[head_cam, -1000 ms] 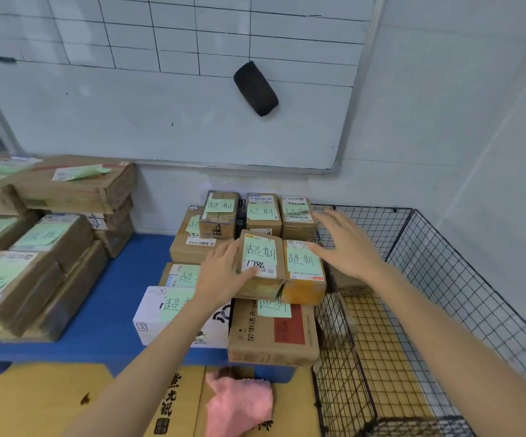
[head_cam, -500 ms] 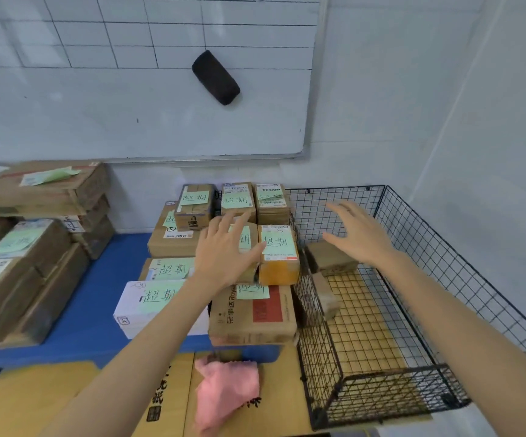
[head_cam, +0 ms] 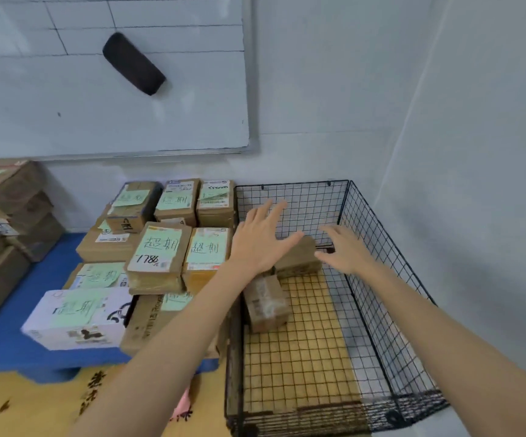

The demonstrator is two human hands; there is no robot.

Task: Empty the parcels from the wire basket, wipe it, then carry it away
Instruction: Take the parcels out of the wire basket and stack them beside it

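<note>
A black wire basket (head_cam: 378,241) stands on the floor in the room's right corner. Two small brown parcels lie inside it: one at the back (head_cam: 299,258), one nearer along the left wall (head_cam: 266,302). My left hand (head_cam: 260,239) hovers with spread, straight fingers over the basket's left side, just left of the back parcel. To that parcel's right, my right hand (head_cam: 346,250) is open, its fingertips close to the box. Neither hand holds anything. A pink cloth (head_cam: 182,408) lies on the floor, mostly hidden under my left forearm.
Left of the basket, a blue platform (head_cam: 39,280) carries stacked parcels with green notes (head_cam: 160,250). More cardboard boxes (head_cam: 9,222) pile up at far left. A whiteboard with a black eraser (head_cam: 132,63) hangs above. White walls close in behind and right of the basket.
My left hand left the stacked parcels and swung right over the basket. My right hand moved down toward the back parcel. The view shifted right and closer to the basket.
</note>
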